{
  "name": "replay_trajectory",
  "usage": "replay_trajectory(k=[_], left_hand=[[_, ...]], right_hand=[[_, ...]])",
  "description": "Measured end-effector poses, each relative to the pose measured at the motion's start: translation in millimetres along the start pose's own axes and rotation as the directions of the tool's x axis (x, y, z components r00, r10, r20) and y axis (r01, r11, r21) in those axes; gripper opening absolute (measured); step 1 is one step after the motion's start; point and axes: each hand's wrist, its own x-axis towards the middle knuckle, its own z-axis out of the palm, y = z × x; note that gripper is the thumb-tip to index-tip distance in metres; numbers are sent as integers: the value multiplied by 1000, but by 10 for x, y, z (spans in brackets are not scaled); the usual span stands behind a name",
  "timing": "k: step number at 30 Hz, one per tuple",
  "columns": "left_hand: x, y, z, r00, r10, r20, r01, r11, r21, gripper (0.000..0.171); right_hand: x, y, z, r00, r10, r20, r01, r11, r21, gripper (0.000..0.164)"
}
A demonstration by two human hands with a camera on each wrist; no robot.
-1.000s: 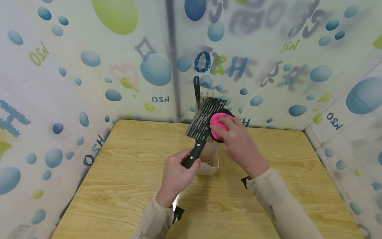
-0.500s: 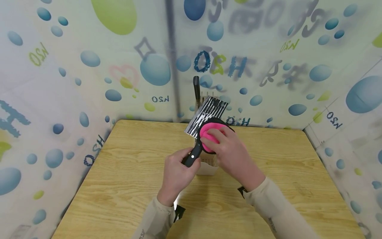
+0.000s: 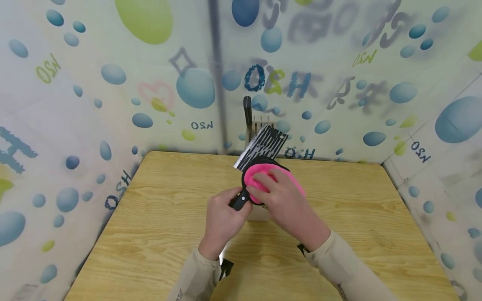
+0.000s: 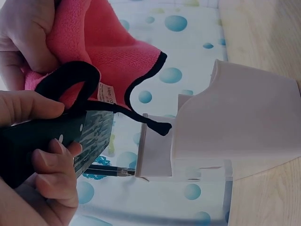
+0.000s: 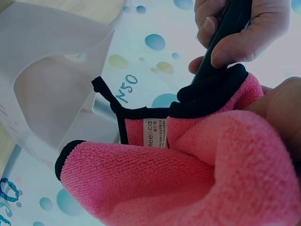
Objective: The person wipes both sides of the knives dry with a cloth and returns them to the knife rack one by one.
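My left hand grips a cleaver by its black riveted handle, with the blade slanting up and away to the right. Pale and dark streaks run along the blade. A pink fleecy cloth with black edging and a small white label is bunched in my right hand. Fingers and thumb pinch it from above, and it covers the place where blade meets handle. In the left wrist view the cloth's black edge lies along the cleaver, close to the left thumb.
Behind the hands a white plastic knife holder stands on the wooden table. A second black-handled knife stands upright in it. Patterned wall covering rises at the table's back edge.
My right hand has slid the cloth down and left along the cleaver, from the blade's right side to the handle end. More of the upper blade shows. My left hand holds nearly still.
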Motion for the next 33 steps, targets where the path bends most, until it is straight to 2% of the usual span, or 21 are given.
replay_trajectory(k=[5,12,17,23,28,33], left_hand=[[6,5,5,1000,2,7,-2,1000,4,11],[-4,1,9,1000,27,14,-27,999,31,11],[-14,0,12,999,33,14,-34,999,38,11],[-25,5,7,1000,23,18,-23,999,26,11],[-29,23,-3,1000,7,29,-8,1000,24,9],[-36,24,-7,999,3,43,-4,1000,23,4]], right_hand=[[-1,-8,0,1000,-7,4,7,1000,8,41],[-17,44,41,999,37,-21,-37,999,29,38],[-22,125,88,997,59,-57,-57,998,41,41],[-41,231,123,994,92,-53,-89,995,49,53],[-58,329,153,993,112,-39,-111,993,28,50],[-77,440,212,989,123,-83,-122,992,17,51]])
